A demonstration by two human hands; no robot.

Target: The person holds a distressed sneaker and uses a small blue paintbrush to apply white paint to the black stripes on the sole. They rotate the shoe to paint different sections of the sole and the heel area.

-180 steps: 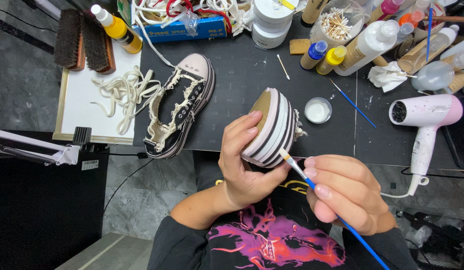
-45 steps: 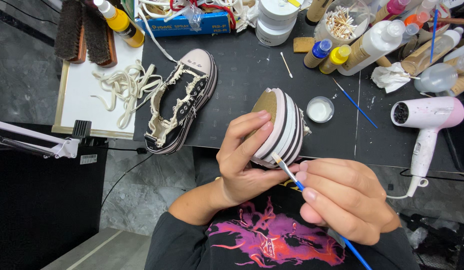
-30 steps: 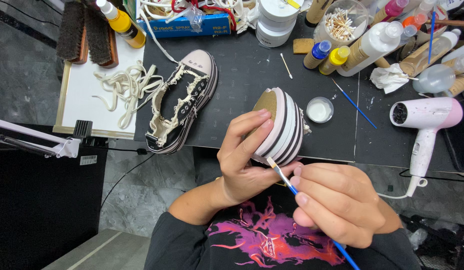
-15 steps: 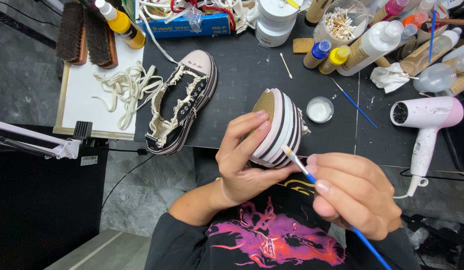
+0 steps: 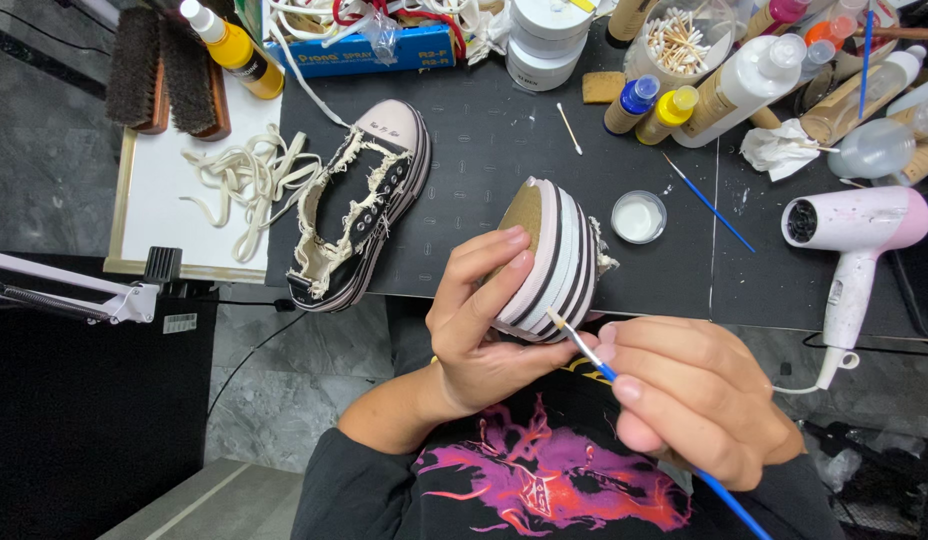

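At the centre of the frame, the left hand (image 5: 484, 325) wraps around a platform sneaker with a thick white-and-black striped rubber sole (image 5: 549, 265), held on its side just above the near edge of the black desk (image 5: 504, 150). That grip is closed on the shoe, fingers across the tan bottom and thumb under the sidewall. The right hand (image 5: 699, 400), at lower right, pinches a thin blue-handled paintbrush (image 5: 584, 350) whose pale tip touches the lower edge of the striped sole.

The chief risk looks to be a stray stroke. The white bands sit right beside narrow black lines, so a small tremor or an overloaded tip would likely carry white onto black. The shoe rests on nothing but the left hand, so any shift of that grip would probably drag the tip off its band. The left fingertips (image 5: 509, 245) lie close to the painted sidewall and could smear wet paint if they slide.

A small round dish of white liquid (image 5: 639, 217) stands just right of the shoe, and a pink-and-white hair dryer (image 5: 854, 240) lies at the right, its cord hanging off the desk; a careless reach could tip the dish or snag the cord. A second matching sneaker with frayed cream edges (image 5: 359, 205) lies at the left, near enough to catch drips.
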